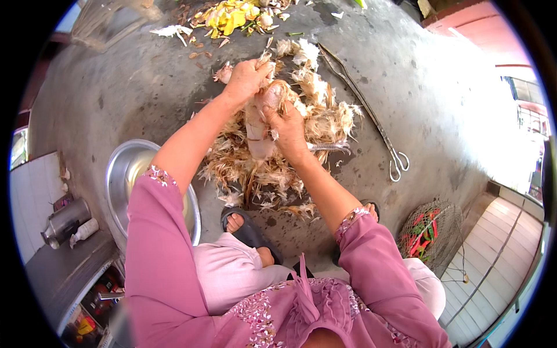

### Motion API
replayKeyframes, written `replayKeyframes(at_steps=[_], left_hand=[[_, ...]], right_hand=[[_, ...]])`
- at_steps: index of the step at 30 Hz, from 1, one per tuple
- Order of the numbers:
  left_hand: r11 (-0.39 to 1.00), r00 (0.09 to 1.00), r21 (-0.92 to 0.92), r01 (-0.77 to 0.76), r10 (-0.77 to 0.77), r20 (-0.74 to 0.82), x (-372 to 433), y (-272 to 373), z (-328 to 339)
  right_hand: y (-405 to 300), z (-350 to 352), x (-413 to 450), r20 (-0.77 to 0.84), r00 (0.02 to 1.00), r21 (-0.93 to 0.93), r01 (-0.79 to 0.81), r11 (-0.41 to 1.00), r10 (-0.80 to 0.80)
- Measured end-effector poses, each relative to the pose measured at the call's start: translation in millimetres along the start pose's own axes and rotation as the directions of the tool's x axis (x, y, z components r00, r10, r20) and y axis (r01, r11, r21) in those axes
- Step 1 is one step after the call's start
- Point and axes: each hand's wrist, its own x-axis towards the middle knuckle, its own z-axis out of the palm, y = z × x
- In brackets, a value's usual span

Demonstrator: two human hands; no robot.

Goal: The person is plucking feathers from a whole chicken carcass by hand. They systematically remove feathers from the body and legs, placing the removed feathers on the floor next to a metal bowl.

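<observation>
A partly plucked chicken (257, 124) lies on a heap of wet tan and white feathers (256, 174) on the concrete floor. Its breast skin is bare, while brown feathers still cling around the far part. My left hand (248, 79) is closed around the far, feathered part of the bird; which part is hidden by the fingers. Thumb and bent fingers of my right hand (288, 126) grip the bird's right side, over skin and feathers. A grey chicken foot (333, 147) sticks out to the right beyond my right wrist. What looks like the head (223, 73) shows left of my left hand.
Long metal tongs (361, 98) lie to the right. A metal basin (114, 174) with liquid stands at left, partly behind my left arm. Red and green peppers (421, 232) sit in a wire basket (452, 217) near my right knee. Yellow peelings (228, 19) are piled beyond the feathers.
</observation>
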Motion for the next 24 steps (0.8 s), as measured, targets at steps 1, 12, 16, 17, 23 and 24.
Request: replayKeyframes(at_steps=[1, 12, 16, 17, 23, 24], left_hand=[[0.999, 0.998, 0.025, -0.045, 0.044, 0.037, -1, 4, -3], [0.953, 0.925, 0.104, -0.284, 0.244, 0.290, -12, 22, 3], [0.888, 0.968, 0.391, -0.241, 0.189, 0.167, 2, 12, 6], [0.875, 0.972, 0.428, -0.225, 0.173, 0.159, 6, 10, 6], [0.995, 0.971, -0.028, -0.092, 0.096, 0.219, 7, 21, 0], [0.987, 0.949, 0.045, -0.153, 0.134, 0.285, 5, 23, -3]], right_hand=[[-4, 0, -2, 0.000, 0.999, 0.073, -0.049, 0.996, 0.049], [8, -6, -2, -0.054, 0.998, -0.152, -0.021, 0.988, 0.013], [11, -3, -1, -0.074, 0.994, -0.188, 0.069, 0.980, -0.084], [10, -2, -2, -0.065, 0.996, -0.178, 0.053, 0.983, -0.066], [2, -6, -8, 0.004, 0.995, -0.011, -0.103, 0.995, 0.103], [-2, -7, -8, 0.012, 0.994, 0.021, -0.113, 0.993, 0.112]])
